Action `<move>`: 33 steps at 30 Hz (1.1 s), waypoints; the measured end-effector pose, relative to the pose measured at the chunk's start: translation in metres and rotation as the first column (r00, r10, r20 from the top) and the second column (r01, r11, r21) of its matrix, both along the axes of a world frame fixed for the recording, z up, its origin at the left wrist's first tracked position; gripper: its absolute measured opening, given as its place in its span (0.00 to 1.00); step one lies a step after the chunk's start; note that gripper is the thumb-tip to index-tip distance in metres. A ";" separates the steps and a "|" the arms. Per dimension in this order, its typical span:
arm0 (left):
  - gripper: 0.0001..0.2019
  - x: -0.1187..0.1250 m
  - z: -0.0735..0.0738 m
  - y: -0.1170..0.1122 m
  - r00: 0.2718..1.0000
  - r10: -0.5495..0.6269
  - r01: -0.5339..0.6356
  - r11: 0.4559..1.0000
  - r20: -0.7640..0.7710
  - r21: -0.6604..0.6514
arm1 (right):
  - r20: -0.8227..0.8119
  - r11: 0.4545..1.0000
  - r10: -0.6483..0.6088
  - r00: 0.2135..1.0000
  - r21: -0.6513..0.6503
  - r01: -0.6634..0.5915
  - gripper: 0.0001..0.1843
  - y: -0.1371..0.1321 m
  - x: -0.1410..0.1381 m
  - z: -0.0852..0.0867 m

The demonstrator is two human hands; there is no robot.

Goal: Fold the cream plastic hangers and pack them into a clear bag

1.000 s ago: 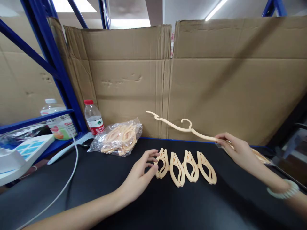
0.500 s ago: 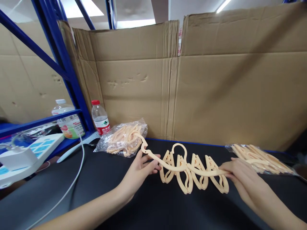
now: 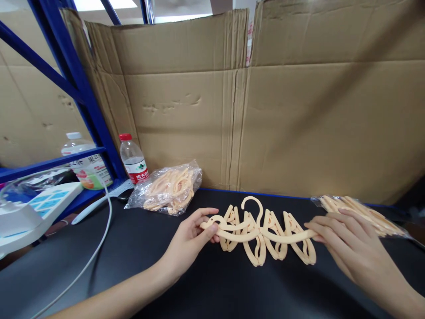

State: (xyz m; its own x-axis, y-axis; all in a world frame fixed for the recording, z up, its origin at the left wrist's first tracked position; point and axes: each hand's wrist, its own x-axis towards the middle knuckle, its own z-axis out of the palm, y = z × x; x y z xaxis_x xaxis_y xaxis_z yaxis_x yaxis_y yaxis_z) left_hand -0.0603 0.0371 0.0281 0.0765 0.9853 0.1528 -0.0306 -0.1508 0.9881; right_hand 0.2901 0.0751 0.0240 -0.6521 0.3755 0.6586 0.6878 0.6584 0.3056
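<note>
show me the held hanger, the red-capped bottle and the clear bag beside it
Held hanger (image 3: 266, 234): head view, arm near hook's base
Red-capped bottle (image 3: 135, 166): head view, label
Clear bag (image 3: 170, 186): head view, front middle

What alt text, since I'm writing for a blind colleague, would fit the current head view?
The left hand and right hand hold a cream hanger, left part folded back, over four folded hangers on a black table. Farther back are a red-capped bottle and a clear bag of cream pieces at left, a second bag at right, and cardboard.
</note>
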 end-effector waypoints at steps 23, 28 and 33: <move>0.22 0.007 0.006 -0.004 0.992 0.127 -0.125 0.989 0.013 -0.073 | -0.396 0.962 -0.001 0.918 -0.250 -0.106 0.12 -0.010 -0.018 -0.011; 0.21 0.006 0.003 -0.004 0.990 0.138 -0.137 0.988 0.014 -0.067 | -0.717 0.784 -0.158 0.679 -0.509 -0.354 0.10 -0.014 -0.022 -0.008; 0.20 0.006 0.001 -0.003 0.991 0.124 -0.118 0.988 0.056 -0.101 | -0.844 0.557 -0.330 0.423 -0.536 -0.634 0.18 -0.014 -0.029 -0.001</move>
State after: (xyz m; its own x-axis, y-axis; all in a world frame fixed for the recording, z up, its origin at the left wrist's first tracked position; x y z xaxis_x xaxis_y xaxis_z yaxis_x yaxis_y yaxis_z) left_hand -0.0538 0.0338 0.0289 -0.0514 0.9971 0.0570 -0.0797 -0.0610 0.9950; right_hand 0.2611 0.0609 0.0231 -0.0878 0.9263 0.3664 0.0713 0.3727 -0.9252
